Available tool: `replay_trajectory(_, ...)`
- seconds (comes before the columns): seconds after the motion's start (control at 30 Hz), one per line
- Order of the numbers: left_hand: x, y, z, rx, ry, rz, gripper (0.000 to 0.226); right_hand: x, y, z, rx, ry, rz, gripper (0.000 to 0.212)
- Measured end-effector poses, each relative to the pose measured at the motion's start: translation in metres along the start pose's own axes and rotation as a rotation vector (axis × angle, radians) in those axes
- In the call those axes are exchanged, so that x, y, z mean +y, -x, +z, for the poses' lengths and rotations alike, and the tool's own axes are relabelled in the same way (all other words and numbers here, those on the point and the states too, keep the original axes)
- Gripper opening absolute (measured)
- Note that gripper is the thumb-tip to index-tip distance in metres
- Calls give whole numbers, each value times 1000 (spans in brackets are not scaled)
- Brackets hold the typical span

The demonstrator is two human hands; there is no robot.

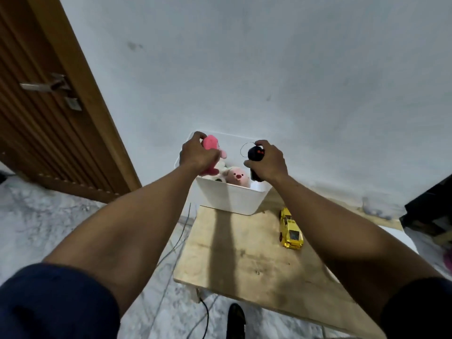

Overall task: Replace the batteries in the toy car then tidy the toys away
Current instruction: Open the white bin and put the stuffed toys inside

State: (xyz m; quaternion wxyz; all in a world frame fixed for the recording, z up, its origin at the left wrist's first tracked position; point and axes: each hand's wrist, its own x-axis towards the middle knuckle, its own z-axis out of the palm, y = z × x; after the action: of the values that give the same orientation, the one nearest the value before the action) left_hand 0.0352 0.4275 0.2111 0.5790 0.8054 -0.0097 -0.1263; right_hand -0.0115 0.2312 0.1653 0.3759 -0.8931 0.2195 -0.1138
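A white plastic bin (230, 198) stands at the far end of a low wooden table (239, 255), against the wall. Over its left side my left hand (197, 155) grips a pink plush toy (211, 143). Over its right side my right hand (269, 161) holds a black remote control (254, 154) with red buttons and a thin wire aerial. A pale pink plush pig (236, 177) and another light plush lie inside the bin. The shiny yellow toy car (291, 230) sits on the table to the right, beside my right forearm.
A brown wooden door (49, 106) with a metal handle fills the left. Cables (181, 231) trail over the marble floor left of the table. A dark piece of furniture (430, 206) stands at the right edge. A black shoe (236, 319) shows below the table's near edge.
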Motion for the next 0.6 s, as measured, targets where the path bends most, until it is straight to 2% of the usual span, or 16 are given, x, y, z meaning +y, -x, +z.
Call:
replay_trajectory(0.2,-10,-63,15,3,-31,-40,40,5,-66,46,-155,62,83,73)
replay_trajectory(0.27,-20,-86,26,14,-57,-67,45,9,-83,58,-196,99,95,73)
replay_trajectory(0.33,-30,-108,37,12,-154,-85,55,14,-101,68,-234,127,112,71)
replay_trajectory(0.47,-54,-143,49,-55,-509,-63,67,26,-128,84,-286,133,132,78)
replay_trajectory(0.6,-72,-162,52,-98,-535,-125,63,37,-140,90,-314,231,132,84)
